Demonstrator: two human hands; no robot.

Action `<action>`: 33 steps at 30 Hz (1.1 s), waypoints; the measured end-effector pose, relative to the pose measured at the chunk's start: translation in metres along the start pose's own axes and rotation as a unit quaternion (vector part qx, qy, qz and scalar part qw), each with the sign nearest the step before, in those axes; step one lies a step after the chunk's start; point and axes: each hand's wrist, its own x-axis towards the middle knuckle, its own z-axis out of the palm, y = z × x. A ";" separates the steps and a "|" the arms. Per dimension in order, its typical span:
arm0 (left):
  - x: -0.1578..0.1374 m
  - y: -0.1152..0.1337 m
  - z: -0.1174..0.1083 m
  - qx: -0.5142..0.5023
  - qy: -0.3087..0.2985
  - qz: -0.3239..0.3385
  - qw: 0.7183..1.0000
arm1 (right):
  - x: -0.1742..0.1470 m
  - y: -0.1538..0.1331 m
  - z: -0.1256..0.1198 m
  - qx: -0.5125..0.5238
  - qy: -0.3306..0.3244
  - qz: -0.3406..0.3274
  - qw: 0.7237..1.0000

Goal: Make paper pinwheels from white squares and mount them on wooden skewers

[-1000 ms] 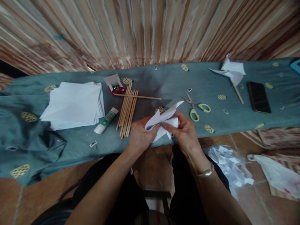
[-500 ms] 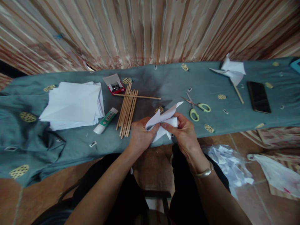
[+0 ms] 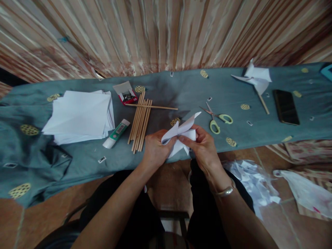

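Between my hands, over the table's front edge, is a white paper pinwheel point(image 3: 183, 129) with curled blades. My left hand point(image 3: 157, 147) grips it from the left, thumb at the centre. From the right, my right hand point(image 3: 204, 143) pinches it, its thumb also at the centre; the other fingers are partly hidden behind the paper. Left of my hands lie several wooden sticks point(image 3: 141, 126), with one stick point(image 3: 160, 107) across them. Scissors point(image 3: 214, 119) with green handles lie open to the right. A glue stick point(image 3: 116, 133) rests left of the sticks.
A stack of white paper point(image 3: 80, 116) lies at the left, near a small open box of metal pins point(image 3: 127, 95). On the right are a finished pinwheel point(image 3: 256, 79) on a stick and a phone point(image 3: 286, 107). A plastic bag of paper scraps point(image 3: 252, 183) sits on the floor.
Almost nothing differs. The view has shifted very slightly, and both hands keep the same hold on the paper pinwheel.
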 end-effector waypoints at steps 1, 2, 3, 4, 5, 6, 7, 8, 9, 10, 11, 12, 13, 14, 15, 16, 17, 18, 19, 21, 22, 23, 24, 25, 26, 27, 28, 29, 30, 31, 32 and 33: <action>0.000 0.000 0.000 -0.001 -0.001 0.000 1.000 | 0.000 0.000 0.000 0.002 0.001 0.001 1.000; 0.000 -0.001 0.000 -0.001 -0.001 0.000 1.000 | 0.000 0.000 0.001 0.004 0.002 0.002 1.000; 0.000 -0.001 0.000 -0.001 -0.001 0.001 1.000 | 0.000 -0.001 0.001 0.006 0.004 0.003 1.000; 0.000 -0.001 0.000 -0.001 -0.001 0.004 1.000 | 0.000 -0.001 0.002 0.008 0.006 0.004 1.000; 0.000 0.000 0.000 0.000 -0.001 0.007 1.000 | -0.001 -0.002 0.002 0.010 0.008 0.004 1.000; 0.000 0.000 0.000 0.000 -0.002 0.011 1.000 | -0.001 -0.002 0.003 0.011 0.011 0.004 1.000; 0.000 0.001 0.000 0.002 -0.004 0.016 1.000 | -0.001 -0.002 0.003 0.011 0.013 0.003 1.000; 0.000 0.002 0.000 0.004 -0.005 0.018 1.000 | -0.001 -0.003 0.004 0.010 0.015 0.002 1.000; 0.000 0.002 -0.001 0.008 -0.006 0.020 1.000 | -0.001 -0.003 0.004 0.009 0.015 0.002 1.000; 0.001 0.002 -0.001 0.012 -0.005 0.020 1.000 | -0.001 -0.002 0.004 0.008 0.015 0.001 1.000; 0.001 0.003 -0.001 0.014 -0.006 0.020 1.000 | -0.001 -0.002 0.004 0.009 0.015 0.000 1.000; 0.001 0.003 -0.001 0.016 -0.006 0.021 1.000 | 0.000 -0.002 0.004 0.011 0.015 0.000 1.000; 0.001 0.002 0.000 0.016 -0.008 0.024 1.000 | 0.000 -0.002 0.004 0.013 0.015 -0.001 1.000; 0.000 0.002 0.000 0.016 -0.009 0.026 0.999 | 0.000 -0.002 0.003 0.015 0.016 0.000 1.000; 0.000 0.002 0.000 0.014 -0.010 0.027 0.999 | 0.000 -0.002 0.003 0.017 0.017 0.000 1.000; 0.000 0.002 0.000 0.012 -0.009 0.026 1.000 | 0.001 -0.002 0.004 0.017 0.016 0.000 1.000; 0.000 0.001 0.001 0.010 -0.006 0.022 1.000 | 0.001 -0.002 0.004 0.016 0.015 -0.001 1.000; 0.000 0.001 0.001 0.006 -0.003 0.017 1.000 | 0.001 -0.002 0.004 0.015 0.014 -0.003 1.000; 0.000 0.001 0.001 -0.002 -0.001 0.011 1.000 | 0.001 -0.003 0.004 0.014 0.012 -0.006 1.000; 0.001 0.000 0.001 -0.021 0.000 -0.003 1.000 | 0.002 -0.003 0.004 0.012 0.009 -0.011 1.000; 0.002 0.001 0.001 -0.031 0.001 -0.012 0.999 | 0.002 -0.003 0.004 0.013 0.007 -0.012 1.000; 0.003 0.001 0.000 -0.042 0.001 -0.024 0.999 | 0.002 -0.003 0.003 0.014 0.004 -0.013 1.000; 0.004 0.002 0.000 -0.051 0.000 -0.038 0.998 | 0.002 -0.004 0.003 0.016 -0.001 -0.013 1.000; 0.005 0.002 0.000 -0.059 -0.002 -0.053 0.997 | 0.002 -0.004 0.002 0.018 -0.006 -0.013 1.000; 0.006 0.003 0.000 -0.067 -0.004 -0.067 0.995 | 0.002 -0.004 0.001 0.019 -0.012 -0.012 1.000; 0.006 0.004 0.000 -0.077 -0.007 -0.079 0.994 | 0.002 -0.005 0.000 0.018 -0.017 -0.011 1.000; 0.007 0.004 0.000 -0.087 -0.009 -0.088 0.992 | 0.001 -0.005 -0.002 0.016 -0.021 -0.009 1.000; 0.007 0.005 0.000 -0.098 -0.011 -0.095 0.991 | 0.001 -0.006 -0.003 0.013 -0.025 -0.009 1.000; 0.006 0.005 0.001 -0.109 -0.011 -0.100 0.989 | 0.001 -0.006 -0.004 0.010 -0.026 -0.010 1.000; 0.006 0.004 0.001 -0.119 -0.013 -0.103 0.987 | 0.001 -0.006 -0.004 0.008 -0.026 -0.011 1.000; 0.006 0.004 0.002 -0.126 -0.014 -0.106 0.986 | 0.001 -0.006 -0.005 0.006 -0.026 -0.011 1.000; 0.005 0.003 0.003 -0.131 -0.015 -0.108 0.985 | 0.001 -0.006 -0.005 0.004 -0.024 -0.010 1.000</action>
